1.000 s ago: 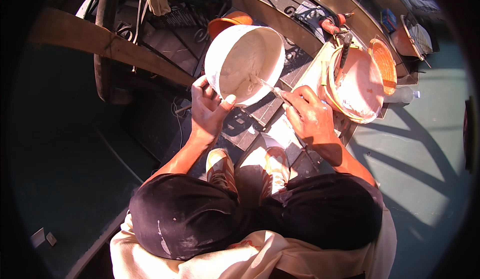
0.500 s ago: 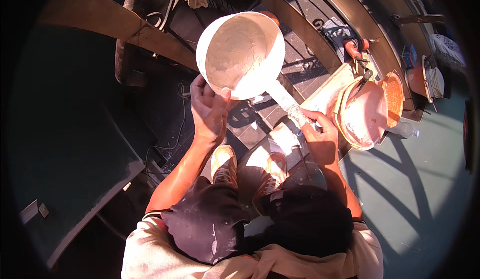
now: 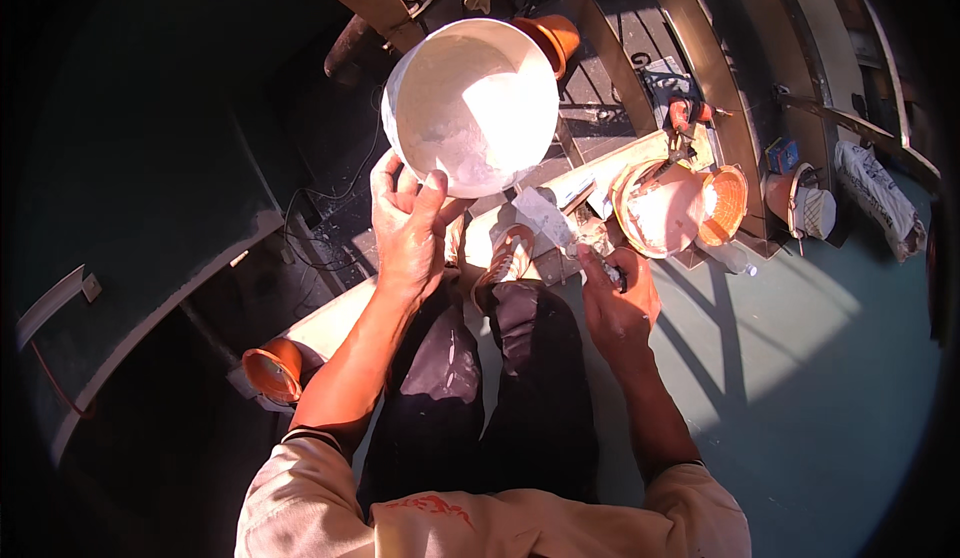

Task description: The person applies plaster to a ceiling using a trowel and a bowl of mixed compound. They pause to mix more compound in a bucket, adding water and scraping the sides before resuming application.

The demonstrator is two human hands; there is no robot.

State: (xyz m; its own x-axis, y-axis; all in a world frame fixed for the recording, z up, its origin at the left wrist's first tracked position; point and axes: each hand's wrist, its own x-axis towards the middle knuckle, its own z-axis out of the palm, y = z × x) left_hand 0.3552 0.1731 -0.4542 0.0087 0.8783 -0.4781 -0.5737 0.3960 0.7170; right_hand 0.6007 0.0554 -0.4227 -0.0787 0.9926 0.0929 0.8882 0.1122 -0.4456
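Note:
My left hand (image 3: 408, 228) grips the lower rim of a round white bucket (image 3: 392, 123), thumb over the edge and fingers on the outside. The bucket is tilted so its inside faces me. Pale putty or plaster coats the bottom, and a bright patch of sunlight crosses it. My right hand (image 3: 622, 303) is closed round the handle of a putty knife (image 3: 545, 216). Its wide blade, smeared with white, points up and left, just below the bucket and apart from it. My fingers hide part of the handle.
To the right stand a plaster-stained bucket (image 3: 625, 220), an orange basket (image 3: 728, 203) and a clear bottle (image 3: 732, 256). Behind them lies a red power drill (image 3: 684, 116). Orange pots sit beyond my bucket (image 3: 560, 40) and at lower left (image 3: 274, 370). A white sack (image 3: 880, 198) rests far right.
My bent legs have straightened. The putty knife has come away from the bucket, downward, its blade now in full view. The bucket has shifted slightly left, still in my left hand.

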